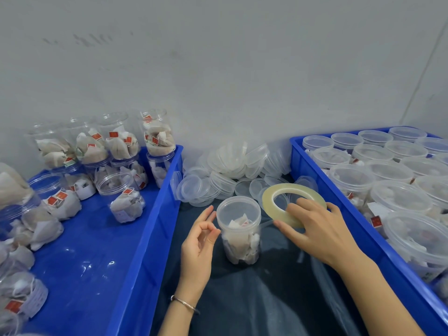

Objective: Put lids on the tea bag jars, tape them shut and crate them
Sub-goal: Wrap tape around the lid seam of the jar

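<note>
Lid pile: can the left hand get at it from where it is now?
Probably yes. The left hand sits beside the jar, pinching nothing visible, and the lid pile lies just beyond it with only bare dark cloth between.

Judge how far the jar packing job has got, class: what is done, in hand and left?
Done: the right crate holds many lidded jars. In hand: the middle jar wears its lid; the right hand holds the tape roll, the left hand beside it. Left: open jars in the left crate.
</note>
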Demonstrator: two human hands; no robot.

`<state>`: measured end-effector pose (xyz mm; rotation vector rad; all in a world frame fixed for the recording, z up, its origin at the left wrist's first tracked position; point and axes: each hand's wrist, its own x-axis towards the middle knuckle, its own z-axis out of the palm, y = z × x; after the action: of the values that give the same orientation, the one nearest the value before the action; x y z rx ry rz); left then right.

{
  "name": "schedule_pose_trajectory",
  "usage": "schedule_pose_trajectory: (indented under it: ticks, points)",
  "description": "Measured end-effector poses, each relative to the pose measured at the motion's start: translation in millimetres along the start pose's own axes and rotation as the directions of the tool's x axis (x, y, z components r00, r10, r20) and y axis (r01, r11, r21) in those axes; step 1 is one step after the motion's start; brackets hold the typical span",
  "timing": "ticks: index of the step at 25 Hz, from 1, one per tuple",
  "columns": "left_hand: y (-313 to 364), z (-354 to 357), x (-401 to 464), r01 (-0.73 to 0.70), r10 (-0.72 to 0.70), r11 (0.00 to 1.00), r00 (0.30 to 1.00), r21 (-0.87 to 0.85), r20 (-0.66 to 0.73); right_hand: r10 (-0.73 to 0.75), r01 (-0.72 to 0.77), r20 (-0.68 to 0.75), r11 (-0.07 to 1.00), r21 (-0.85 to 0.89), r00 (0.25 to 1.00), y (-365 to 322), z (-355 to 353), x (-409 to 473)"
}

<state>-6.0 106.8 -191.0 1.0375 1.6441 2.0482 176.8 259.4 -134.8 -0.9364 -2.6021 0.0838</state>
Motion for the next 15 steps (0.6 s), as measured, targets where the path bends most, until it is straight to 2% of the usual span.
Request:
schedule_pose_trajectory:
  ticks: [4, 7, 9, 11, 13, 15]
  points:
    - [-5, -2, 13, 0.041, -0.037, 0.998, 0.996, -0.043, 0.080, -0.042, 0.032, 0.082, 0.993, 0.115, 0.996, -3, 7, 18]
    - [-12, -3, 19, 0.061, -0.054, 0.994, 0.996, -0.095, 0.067, -0.066, 0.048, 0.104, 0.985, 0.165, 0.992, -7, 14, 27]
    - [-15, -2, 22, 0.082, -0.078, 0.980, 0.997, -0.182, 0.026, -0.063, 0.048, 0.090, 0.986, 0.160, 0.994, -7, 19, 29]
    - [-16, 0, 23, 0.072, -0.084, 0.979, 0.995, -0.191, -0.053, -0.065, 0.051, 0.086, 0.986, 0.157, 0.994, -4, 20, 27]
    - [-14, 3, 23, 0.041, -0.064, 0.989, 0.984, -0.141, -0.164, -0.072, 0.055, 0.080, 0.980, 0.192, 0.994, -2, 18, 25]
    - [-11, 6, 17, -0.012, 0.013, 1.000, 0.965, 0.006, -0.263, -0.059, 0.042, 0.072, 0.975, 0.218, 0.996, -3, 15, 23]
